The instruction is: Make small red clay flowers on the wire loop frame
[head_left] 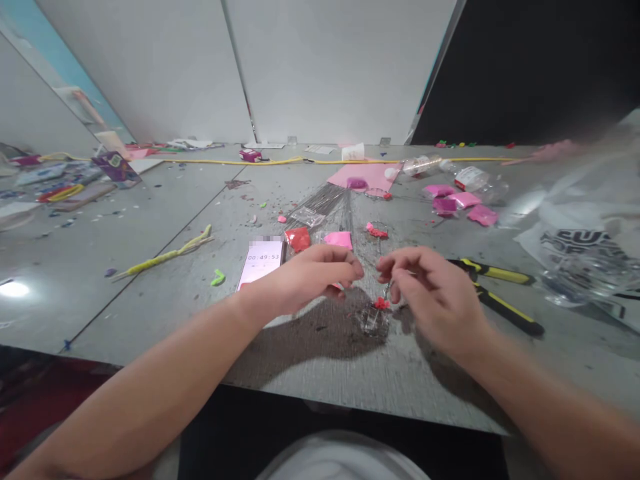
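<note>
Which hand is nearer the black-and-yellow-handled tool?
Right. The right hand is just left of the black-and-yellow-handled tool, overlapping it in view; the left hand is farther left, by the phone.

In the middle, one bare left hand (320, 275), one bare right hand (437, 297), one flat, lit phone (263, 267). At right, one black-and-yellow pair of pliers (509, 312). Upper right, four pink packets (465, 199), two clear plastic bottles (423, 165).

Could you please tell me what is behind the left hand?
Behind the left hand are a phone, red packet and pink packet. The wrist partly covers the phone; anything fully covered cannot be seen.
</note>
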The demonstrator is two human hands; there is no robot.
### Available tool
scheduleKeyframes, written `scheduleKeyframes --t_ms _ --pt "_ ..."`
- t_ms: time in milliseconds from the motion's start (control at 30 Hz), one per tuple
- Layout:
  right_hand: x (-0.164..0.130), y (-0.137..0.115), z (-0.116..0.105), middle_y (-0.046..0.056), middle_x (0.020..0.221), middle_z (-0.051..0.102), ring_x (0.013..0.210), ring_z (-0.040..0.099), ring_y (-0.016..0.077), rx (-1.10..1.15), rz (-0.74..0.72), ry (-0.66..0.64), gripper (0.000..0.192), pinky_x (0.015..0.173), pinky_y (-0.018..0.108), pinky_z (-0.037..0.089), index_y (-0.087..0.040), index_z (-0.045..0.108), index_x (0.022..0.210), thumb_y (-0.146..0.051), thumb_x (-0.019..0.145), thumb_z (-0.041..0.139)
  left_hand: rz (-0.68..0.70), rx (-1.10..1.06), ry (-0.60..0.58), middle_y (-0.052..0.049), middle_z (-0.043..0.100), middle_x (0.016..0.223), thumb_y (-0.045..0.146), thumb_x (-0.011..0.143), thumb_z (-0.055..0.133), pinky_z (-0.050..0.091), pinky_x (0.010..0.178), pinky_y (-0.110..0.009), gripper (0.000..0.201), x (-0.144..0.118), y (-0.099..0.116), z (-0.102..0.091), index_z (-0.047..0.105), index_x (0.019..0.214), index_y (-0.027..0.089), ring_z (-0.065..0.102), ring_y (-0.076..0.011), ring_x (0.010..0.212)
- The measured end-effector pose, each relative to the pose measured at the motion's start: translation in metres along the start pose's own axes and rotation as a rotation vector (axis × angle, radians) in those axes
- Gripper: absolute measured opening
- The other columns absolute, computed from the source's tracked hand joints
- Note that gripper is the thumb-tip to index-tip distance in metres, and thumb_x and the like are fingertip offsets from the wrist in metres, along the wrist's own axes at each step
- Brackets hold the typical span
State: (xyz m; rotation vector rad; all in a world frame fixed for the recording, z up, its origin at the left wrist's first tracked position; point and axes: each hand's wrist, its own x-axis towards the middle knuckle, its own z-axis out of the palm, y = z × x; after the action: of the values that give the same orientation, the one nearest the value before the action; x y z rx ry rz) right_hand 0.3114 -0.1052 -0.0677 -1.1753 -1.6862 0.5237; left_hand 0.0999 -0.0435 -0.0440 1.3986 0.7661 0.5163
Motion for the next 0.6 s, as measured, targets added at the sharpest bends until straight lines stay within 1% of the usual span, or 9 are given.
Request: scheduleKeyframes --t_ms 33,67,167,200,267,333,433,500,600 --pt "0.000 0.001 0.000 0.005 0.097 0.075 0.067 0.068 0.0144 0.118 0.095 0.046 0.011 0.055 0.028 0.055 -0.023 0.063 0.086 -0.023 0.096 0.059 0.042 0.101 0.040 0.001 0.059 0.083 0.030 0.087 0.066 0.047 0.069 -0.026 0.012 0.001 0.000 -0.003 0.064 0.084 0.018 0.057 -0.0111 0.074" --pt "0.001 0.002 -0.001 0.005 0.094 0.076 0.066 0.070 0.0148 0.209 0.169 0.079 0.011 0.052 0.027 0.055 -0.023 0.064 0.084 -0.024 0.095 0.064 0.103 0.249 0.093 0.001 0.060 0.081 0.029 0.089 0.064 0.046 0.068 -0.027 0.012 0.003 -0.001 -0.007 0.064 0.085 0.018 0.057 -0.0117 0.073" --pt "0.004 0.007 -0.002 0.003 0.084 0.076 0.065 0.071 0.0166 0.355 0.246 0.115 0.015 0.050 0.027 0.056 -0.023 0.067 0.077 -0.026 0.085 0.079 0.347 0.815 0.243 -0.003 0.063 0.084 0.022 0.089 0.063 0.044 0.071 -0.029 0.008 0.010 -0.008 -0.019 0.069 0.088 0.017 0.056 -0.0145 0.075" --pt "0.005 0.009 -0.001 0.003 0.084 0.077 0.066 0.072 0.0171 0.371 0.247 0.117 0.017 0.051 0.028 0.058 -0.023 0.067 0.076 -0.028 0.083 0.082 0.413 0.967 0.257 -0.004 0.064 0.087 0.020 0.089 0.063 0.043 0.071 -0.030 0.009 0.012 -0.012 -0.022 0.071 0.089 0.016 0.056 -0.0157 0.077" --pt "0.006 0.012 -0.001 0.004 0.089 0.079 0.069 0.073 0.0176 0.377 0.258 0.119 0.020 0.057 0.030 0.062 -0.024 0.069 0.076 -0.030 0.078 0.088 0.452 1.164 0.230 -0.007 0.064 0.090 0.017 0.091 0.060 0.043 0.071 -0.031 0.014 0.017 -0.019 -0.025 0.074 0.092 0.015 0.057 -0.0175 0.079" --pt "0.007 0.014 0.000 0.004 0.089 0.080 0.069 0.072 0.0171 0.359 0.278 0.118 0.022 0.061 0.031 0.063 -0.025 0.073 0.078 -0.033 0.072 0.093 0.428 1.273 0.178 -0.009 0.065 0.090 0.017 0.094 0.055 0.043 0.071 -0.032 0.021 0.022 -0.025 -0.025 0.076 0.090 0.015 0.059 -0.0191 0.080" --pt "0.009 0.014 -0.001 0.002 0.080 0.078 0.066 0.070 0.0161 0.324 0.294 0.128 0.026 0.062 0.030 0.062 -0.024 0.076 0.081 -0.035 0.067 0.096 0.414 1.356 0.121 -0.009 0.067 0.087 0.017 0.096 0.052 0.044 0.075 -0.034 0.028 0.026 -0.027 -0.025 0.078 0.086 0.016 0.061 -0.0218 0.085" --pt "0.009 0.011 -0.002 0.001 0.076 0.076 0.062 0.068 0.0150 0.314 0.298 0.130 0.025 0.059 0.030 0.060 -0.023 0.077 0.084 -0.039 0.072 0.093 0.440 1.361 0.091 -0.009 0.069 0.088 0.015 0.096 0.051 0.045 0.080 -0.035 0.028 0.027 -0.026 -0.027 0.079 0.090 0.018 0.061 -0.0230 0.089" --pt "0.010 0.008 -0.002 0.003 0.081 0.079 0.064 0.070 0.0150 0.298 0.323 0.126 0.024 0.062 0.031 0.062 -0.023 0.079 0.093 -0.044 0.083 0.083 0.468 1.370 0.057 -0.008 0.073 0.095 0.009 0.093 0.052 0.045 0.088 -0.037 0.029 0.024 -0.021 -0.035 0.079 0.102 0.018 0.061 -0.0241 0.096"
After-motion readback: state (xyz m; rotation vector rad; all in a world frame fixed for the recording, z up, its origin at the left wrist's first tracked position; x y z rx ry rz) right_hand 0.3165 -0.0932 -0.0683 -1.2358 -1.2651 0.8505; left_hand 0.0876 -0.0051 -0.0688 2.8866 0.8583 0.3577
